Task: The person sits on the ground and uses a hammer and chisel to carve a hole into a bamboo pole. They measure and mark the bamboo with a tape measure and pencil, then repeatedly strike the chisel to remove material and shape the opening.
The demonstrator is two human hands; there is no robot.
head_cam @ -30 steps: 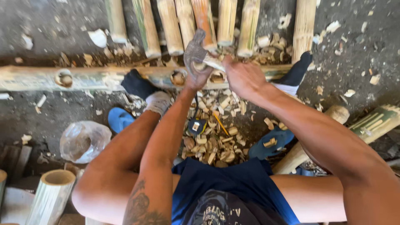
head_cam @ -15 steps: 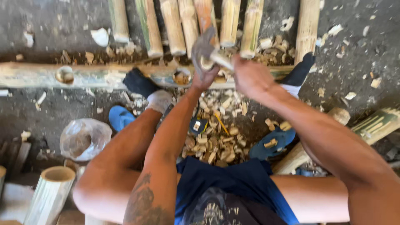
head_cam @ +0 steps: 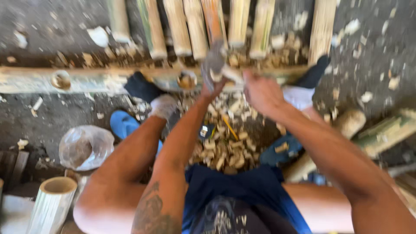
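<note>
Fingers of the left hand [head_cam: 213, 86] are wrapped around a blurred grey tool [head_cam: 213, 64] raised just above the long bamboo pole [head_cam: 86, 80] that lies crosswise on the floor. The right hand [head_cam: 262, 93] sits just beside it, fingers curled onto a pale, light-coloured piece [head_cam: 232, 74] that touches the tool; motion blur hides exactly what that piece is. Both hands meet over the pole near a round hole [head_cam: 187, 80] cut into it; a second hole [head_cam: 60, 79] shows farther along to the left. Below the hands, a heap of pale wood chips [head_cam: 225, 147] lies between the person's legs, with a yellow pencil-like stick [head_cam: 230, 128] among them. Blue sandals [head_cam: 123, 123] rest on the dark floor either side of the heap. Beyond the pole, a row of cut bamboo sections [head_cam: 190, 28] lies side by side. A crumpled clear plastic bag [head_cam: 84, 147] sits at the left, and an upright bamboo tube [head_cam: 54, 201] stands near the lower left corner.
</note>
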